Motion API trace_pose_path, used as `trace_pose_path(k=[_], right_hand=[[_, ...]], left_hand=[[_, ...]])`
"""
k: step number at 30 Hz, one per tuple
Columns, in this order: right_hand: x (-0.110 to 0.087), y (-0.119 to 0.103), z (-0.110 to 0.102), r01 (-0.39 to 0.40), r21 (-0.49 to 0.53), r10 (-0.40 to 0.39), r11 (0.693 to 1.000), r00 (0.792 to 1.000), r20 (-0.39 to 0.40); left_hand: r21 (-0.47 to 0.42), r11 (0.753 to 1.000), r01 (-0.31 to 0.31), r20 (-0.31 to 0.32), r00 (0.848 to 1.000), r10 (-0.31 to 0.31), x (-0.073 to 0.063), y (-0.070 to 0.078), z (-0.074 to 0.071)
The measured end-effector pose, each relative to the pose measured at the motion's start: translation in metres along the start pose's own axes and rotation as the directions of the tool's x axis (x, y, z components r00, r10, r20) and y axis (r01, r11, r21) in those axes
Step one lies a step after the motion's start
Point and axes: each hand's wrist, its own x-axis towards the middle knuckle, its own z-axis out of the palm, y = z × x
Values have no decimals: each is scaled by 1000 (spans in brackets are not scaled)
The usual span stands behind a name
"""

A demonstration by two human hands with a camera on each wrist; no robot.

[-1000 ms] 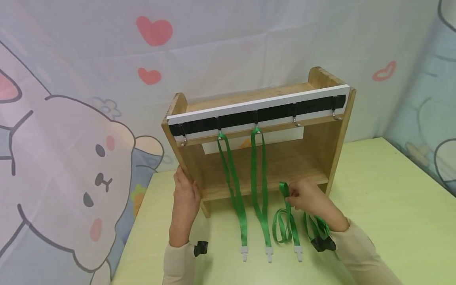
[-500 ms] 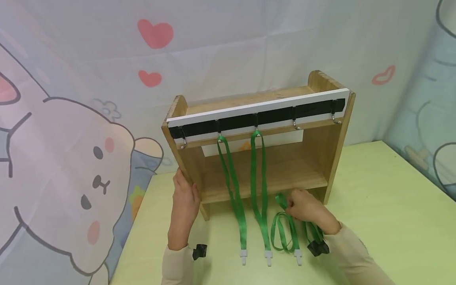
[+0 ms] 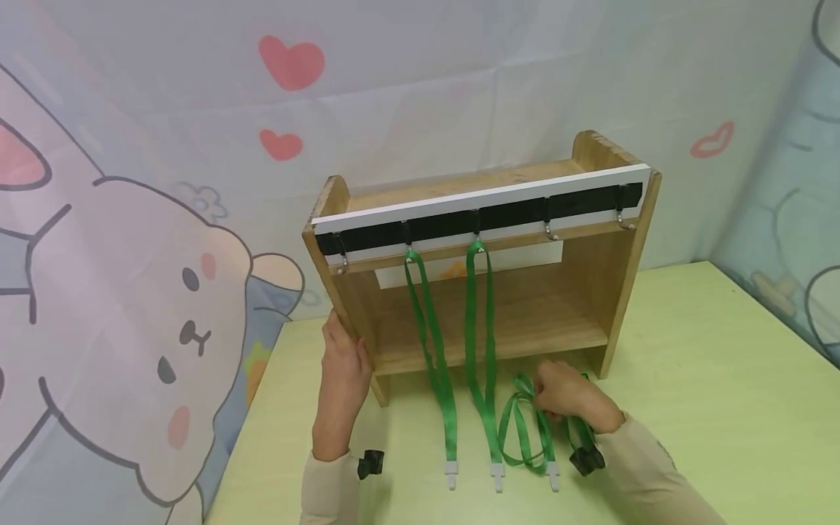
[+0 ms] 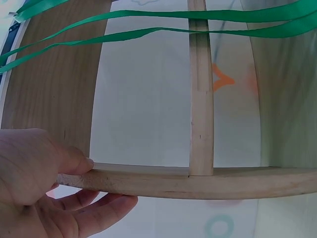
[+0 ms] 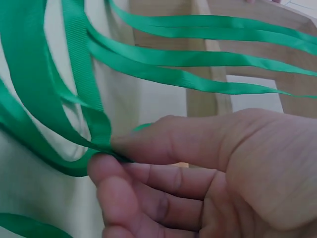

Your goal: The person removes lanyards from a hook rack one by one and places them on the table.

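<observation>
Soft, even light, faint shadows, pale sheen on the tabletop (image 3: 420, 503) — wrist views dimmer, hazier

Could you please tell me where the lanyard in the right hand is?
In the head view, the lanyard is low and right of centre, in front of the shelf, just right of two hanging lanyards.

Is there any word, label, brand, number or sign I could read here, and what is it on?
None: no readable text in any view.
The green straps and rack show no writing.
The wall cloth shows drawings, such as hearts, but no lettering.
The clips are too small to tell.
</observation>
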Motion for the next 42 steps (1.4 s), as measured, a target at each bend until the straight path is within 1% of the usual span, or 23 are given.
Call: trace_pose_path(k=[3,5,13,19,22,24,26,28,32,34,35,37,39,42], right_hand=[[0,-1,1,-28,6,28,1000,999,26],[0,-1,1,-32,1,32,999,999,33],[2,-5,-3,-8,-52,8,999,1000,2],[-3,-15,-9,9,-61,-10,998,1000,-16],[-7,-23,-16,47,-49,-49,998,998,-43],[-10,-27,-21,88,-52,-92,995,992,-81],[-12,-31,-26,137,-78,-147,988,979,-140],[-14,-36,-30,160,-110,-179,981,965,-192],[-17,-46,-38,177,-137,-210,975,934,-290],[-19,-52,-41,195,-129,-227,972,915,-334],[-19,-55,-43,203,-131,-238,970,902,-360],[-21,-61,-46,224,-138,-262,965,874,-409],[-21,-66,-49,245,-154,-289,957,838,-463],[-18,-74,-53,276,-178,-328,945,763,-557]], left_hand=[[3,1000,-2,-2,1000,2,0,0,-1],[5,1000,2,-5,1000,-2,1,1,-2],[4,1000,12,-6,1000,-12,3,1,-5],[7,1000,19,-4,1000,-19,3,-2,-6],[8,1000,24,-2,1000,-24,2,-3,-7],[2,1000,23,2,1000,-23,2,-3,-7],[-4,1000,22,4,1000,-22,3,-4,-7],[-10,1000,23,11,1000,-23,3,-3,-6],[-9,1000,24,11,1000,-24,2,-2,-5],[-12,1000,20,6,1000,-20,2,-1,-4],[-13,1000,18,6,1000,-18,2,-1,-4],[-19,1000,13,5,1000,-13,2,-1,-4],[-25,1000,10,9,1000,-10,1,0,-3],[-34,999,9,13,1000,-8,1,1,-2]])
